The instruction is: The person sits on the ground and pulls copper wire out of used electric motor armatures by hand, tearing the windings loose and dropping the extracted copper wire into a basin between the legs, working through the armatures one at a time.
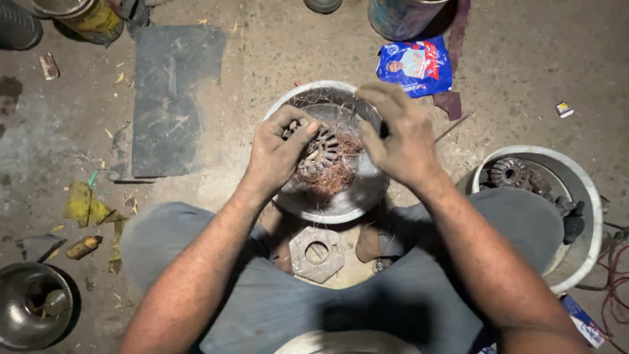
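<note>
Left hand (278,154) clamps the slotted motor core (319,152) over the metal bowl (341,208), right hand (400,141) blurred just beside, grip untellable; best draw the copper wire (335,172) straight out, steadily.

Dull grey metal bowl (341,206), shiny copper wire tangle (334,174), rusty slotted metal core (321,149), rough dusty concrete floor (275,52)

I'm seeing reddish copper wire (334,172) in a silvery bowl (341,203), a blue-and-red packet (415,65) (glossy), grey trousers (275,308).
</note>
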